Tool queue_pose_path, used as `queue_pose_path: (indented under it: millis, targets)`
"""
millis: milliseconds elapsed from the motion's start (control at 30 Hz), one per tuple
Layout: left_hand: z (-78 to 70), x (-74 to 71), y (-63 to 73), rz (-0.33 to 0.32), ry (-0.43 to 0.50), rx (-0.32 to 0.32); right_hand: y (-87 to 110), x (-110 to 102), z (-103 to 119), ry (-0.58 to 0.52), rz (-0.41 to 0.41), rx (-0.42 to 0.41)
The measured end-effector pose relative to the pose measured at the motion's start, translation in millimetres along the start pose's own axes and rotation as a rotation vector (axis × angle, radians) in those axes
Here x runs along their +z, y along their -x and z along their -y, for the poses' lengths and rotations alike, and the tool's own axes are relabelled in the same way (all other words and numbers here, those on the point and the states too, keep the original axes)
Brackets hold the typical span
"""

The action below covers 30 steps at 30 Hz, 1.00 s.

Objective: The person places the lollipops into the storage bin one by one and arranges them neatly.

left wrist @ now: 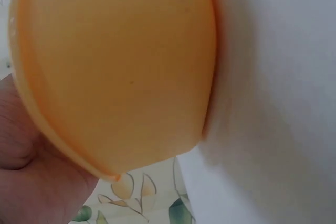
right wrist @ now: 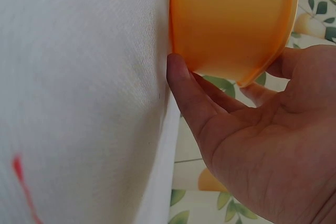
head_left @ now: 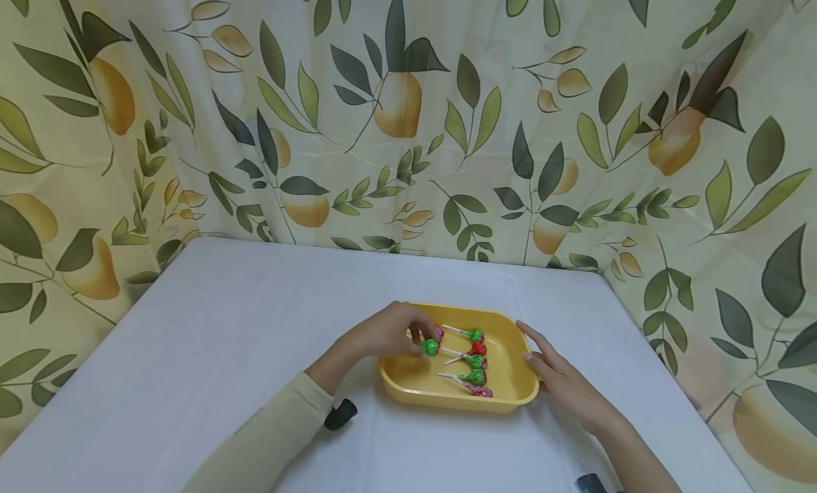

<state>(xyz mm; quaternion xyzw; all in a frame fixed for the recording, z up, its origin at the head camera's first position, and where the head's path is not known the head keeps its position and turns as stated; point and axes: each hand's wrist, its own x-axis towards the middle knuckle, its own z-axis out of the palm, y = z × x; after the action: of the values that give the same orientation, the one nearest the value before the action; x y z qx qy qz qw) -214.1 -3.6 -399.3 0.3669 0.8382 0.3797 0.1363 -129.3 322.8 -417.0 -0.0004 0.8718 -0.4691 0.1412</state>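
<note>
A yellow tray (head_left: pixel 459 402) holds several lollipops, with green, red and pink wrapped heads and white sticks. My left hand (head_left: pixel 391 330) reaches over its left rim, fingers bent, and pinches a green lollipop (head_left: pixel 430 347); the stick is hidden by the hand. A pink lollipop (head_left: pixel 439 333) lies right by those fingertips. At the tray's right end, my right hand (head_left: pixel 562 379) holds the rim and wall, its fingers (right wrist: pixel 181 72) reaching low along the outside. The left wrist view has the tray's outer wall (left wrist: pixel 121 66) in front, with part of the left hand (left wrist: pixel 31 166) behind the rim.
The tray stands on a table with a white cloth (head_left: pixel 255 316). A curtain with fruit and leaves (head_left: pixel 357 167) hangs behind the table's far edge. Inside the tray, a column of lollipops including a red one (head_left: pixel 478 348) lies right of the left hand.
</note>
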Motion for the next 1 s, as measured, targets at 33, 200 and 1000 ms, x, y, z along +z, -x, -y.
queue_pose_path:
  millis: [33, 200, 1000]
  targets:
    - [0.1, 1.7, -1.0, -0.005, -0.004, 0.000, -0.1, 0.0, 0.0, 0.000, 0.000, -0.001]
    - [-1.6, 8.4, -4.5, -0.032, -0.038, 0.023, -0.3, 0.0, 0.4, -0.001, -0.001, -0.002]
    - [1.5, 25.8, -8.0, -0.082, -0.261, 0.010, 0.2, 0.8, 2.6, 0.013, -0.002, 0.014]
